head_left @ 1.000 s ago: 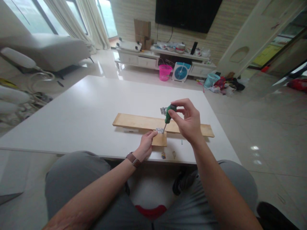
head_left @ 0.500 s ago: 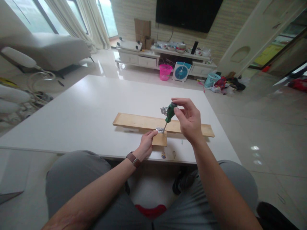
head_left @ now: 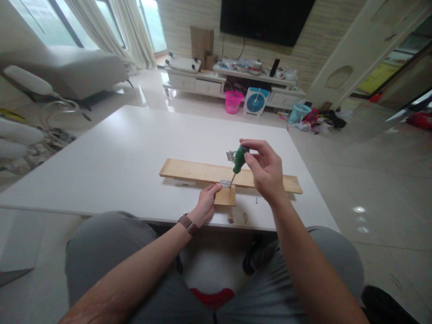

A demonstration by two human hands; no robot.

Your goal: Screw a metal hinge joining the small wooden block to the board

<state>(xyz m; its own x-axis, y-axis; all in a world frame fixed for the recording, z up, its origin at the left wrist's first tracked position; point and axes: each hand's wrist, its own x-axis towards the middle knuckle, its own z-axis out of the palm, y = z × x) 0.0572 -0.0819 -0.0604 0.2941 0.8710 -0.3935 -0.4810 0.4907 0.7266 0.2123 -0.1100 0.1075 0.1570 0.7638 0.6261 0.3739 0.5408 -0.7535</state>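
My right hand [head_left: 266, 168] grips a green-handled screwdriver [head_left: 240, 158], tilted with its tip down at the right end of a metal hinge [head_left: 225, 183]. The hinge lies across the seam between a long wooden board [head_left: 195, 171] and a small wooden piece [head_left: 225, 196]. My left hand [head_left: 206, 202] pinches the small piece at its left edge, thumb on top beside the hinge. Behind the screwdriver, more metal hinges [head_left: 231, 155] lie on the table, partly hidden. Whether a screw sits under the tip is too small to tell.
On the white table [head_left: 101, 157], a screw [head_left: 256, 200], a small cartoon figure [head_left: 230, 218] and a small metal item [head_left: 245, 218] lie near the front edge. Across the floor stand a pink basket [head_left: 233, 102] and a blue fan [head_left: 256, 101] before a low cabinet.
Both hands, the screwdriver and the boards hold nearly the same positions. The whole view has shifted very slightly.
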